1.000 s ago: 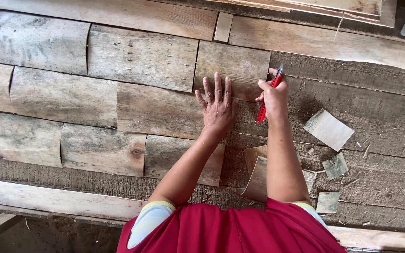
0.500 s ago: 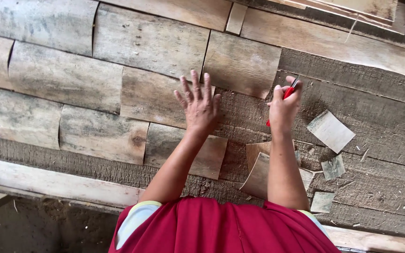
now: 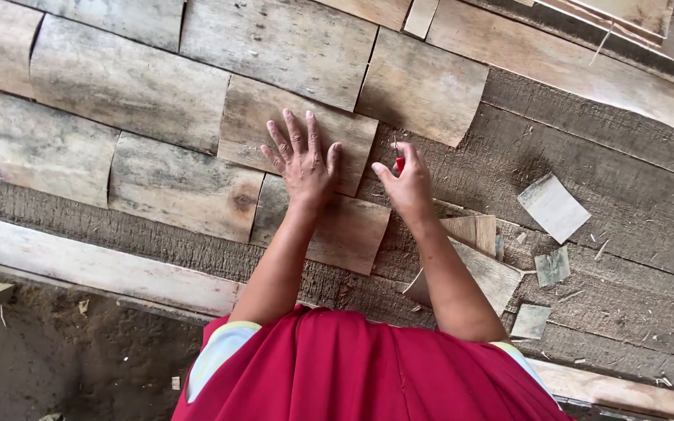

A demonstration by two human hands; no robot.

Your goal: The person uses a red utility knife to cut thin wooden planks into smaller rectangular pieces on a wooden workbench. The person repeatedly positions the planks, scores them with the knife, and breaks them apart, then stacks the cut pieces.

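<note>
We see the left hand (image 3: 303,160) laid flat with fingers spread, palm down on a curved wooden slab (image 3: 298,132) — it presses the slab and grips nothing. The right hand (image 3: 406,181) sits just beside it at the slab's right edge, fingers curled around a small red tool (image 3: 400,164); only a red tip shows between thumb and fingers, so we cannot tell what kind of tool it is. The slab lies among other grey, weathered slabs (image 3: 130,93) set in overlapping rows on rough planks (image 3: 587,156). A second slab (image 3: 345,230) lies under both wrists, touching the pressed one. To the right, well apart from the hands, lie small offcuts — a pale square piece (image 3: 553,206) and two greenish scraps (image 3: 552,267). No packages, labels or signs are visible. A red shirt (image 3: 368,370) fills the lower edge.
</note>
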